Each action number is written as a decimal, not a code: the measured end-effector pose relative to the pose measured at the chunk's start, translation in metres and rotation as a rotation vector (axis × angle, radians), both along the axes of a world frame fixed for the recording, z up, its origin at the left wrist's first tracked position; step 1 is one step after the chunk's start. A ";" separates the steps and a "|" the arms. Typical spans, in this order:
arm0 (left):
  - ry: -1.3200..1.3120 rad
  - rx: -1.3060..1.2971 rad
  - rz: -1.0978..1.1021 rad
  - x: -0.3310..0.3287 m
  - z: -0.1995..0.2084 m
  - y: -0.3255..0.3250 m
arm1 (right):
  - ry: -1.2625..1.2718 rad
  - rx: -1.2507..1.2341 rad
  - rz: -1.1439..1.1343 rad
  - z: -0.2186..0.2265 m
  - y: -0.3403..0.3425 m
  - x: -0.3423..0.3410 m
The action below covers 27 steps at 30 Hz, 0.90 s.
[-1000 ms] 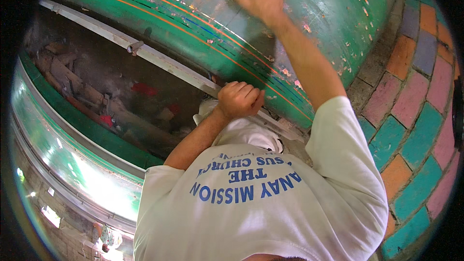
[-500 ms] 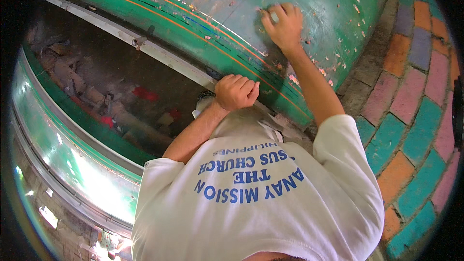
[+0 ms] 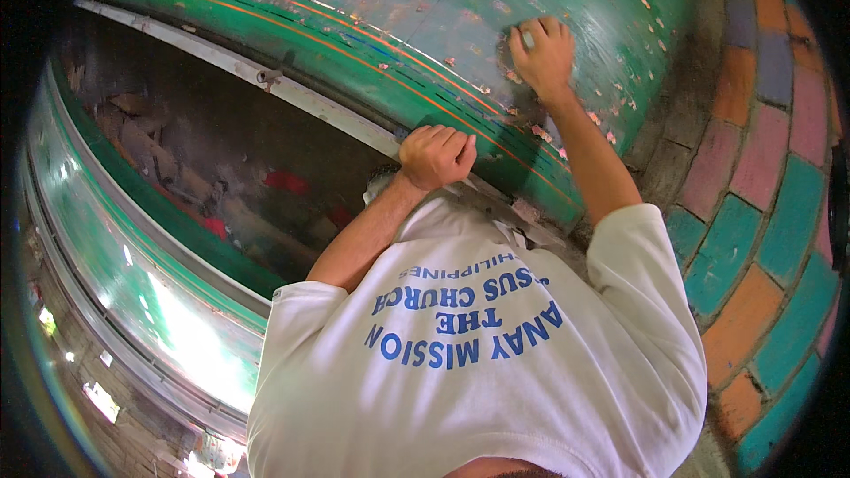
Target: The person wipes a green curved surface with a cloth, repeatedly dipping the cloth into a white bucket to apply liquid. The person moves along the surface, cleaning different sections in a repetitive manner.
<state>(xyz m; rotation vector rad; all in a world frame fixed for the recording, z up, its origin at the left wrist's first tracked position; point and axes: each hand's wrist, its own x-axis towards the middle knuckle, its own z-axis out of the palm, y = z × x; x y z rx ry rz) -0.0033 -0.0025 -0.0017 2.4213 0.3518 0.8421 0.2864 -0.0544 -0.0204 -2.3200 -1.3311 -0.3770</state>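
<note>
From my end I am seeing a dark gap (image 3: 212, 133) opening on the left, where rubble and red scraps (image 3: 285, 181) are lying. A pale rail (image 3: 341, 115) is running along its upper edge, with a short round stub (image 3: 268, 78) sticking out partway along. Beyond the gap a second green body (image 3: 168, 327) is curving past and throwing back hard glare. Painted paving blocks (image 3: 744, 327) in teal, orange, pink and grey-violet are lining the right side, and the white shirt (image 3: 478, 407) is filling the lower middle of my view. The left hand (image 3: 436, 158) is sitting in a closed fist at the rail, and I can't tell whether it is gripping anything. The right hand (image 3: 542, 57) is reaching farther up and holding a small pale piece (image 3: 529, 38) between thumb and bent fingers, close over the green panel (image 3: 496, 26). Pinkish flecks (image 3: 542, 133) are dotting that panel below the hand. Its orange, white and blue stripes are slanting from upper left to lower right, nearly parallel to the rail. The pale piece is showing only a rounded patch, so its long axis is staying unclear to me.
</note>
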 end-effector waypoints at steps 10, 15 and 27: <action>0.028 -0.133 0.000 -0.002 0.010 0.015 | 0.095 0.018 0.132 0.000 -0.023 -0.079; 0.101 -0.051 0.080 -0.005 0.009 0.046 | 0.039 -0.017 -0.158 -0.001 -0.014 0.001; 0.085 -0.091 0.103 -0.006 0.000 0.048 | 0.070 -0.012 -0.097 0.003 0.020 -0.009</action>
